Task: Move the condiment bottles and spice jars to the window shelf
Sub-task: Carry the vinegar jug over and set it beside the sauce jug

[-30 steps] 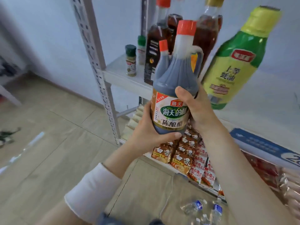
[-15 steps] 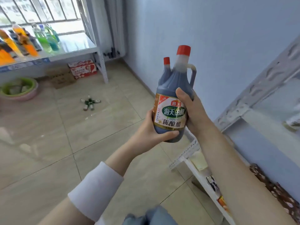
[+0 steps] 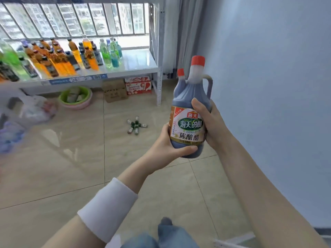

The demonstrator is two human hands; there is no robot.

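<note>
A large dark vinegar bottle (image 3: 189, 104) with a red cap and a side handle is held upright in front of me. A second, smaller red-capped bottle (image 3: 180, 76) shows just behind it on its left. My left hand (image 3: 166, 145) grips the big bottle low on its left side, thumb across its base. My right hand (image 3: 208, 120) wraps its right side, thumb on the label. The window shelf (image 3: 138, 68) stands ahead at the left, its right end bare and glossy.
Several drink bottles (image 3: 59, 58) fill the shelf's left and middle. On the floor lie a cluster of small bottles (image 3: 136, 125), a green basin (image 3: 75, 98), cardboard boxes (image 3: 114, 91) and a plastic bag (image 3: 34, 109). A blue wall runs along the right.
My view has turned from the source rack toward the window shelf, which now lies straight ahead and closer. Both hands keep the same hold on the vinegar bottle.
</note>
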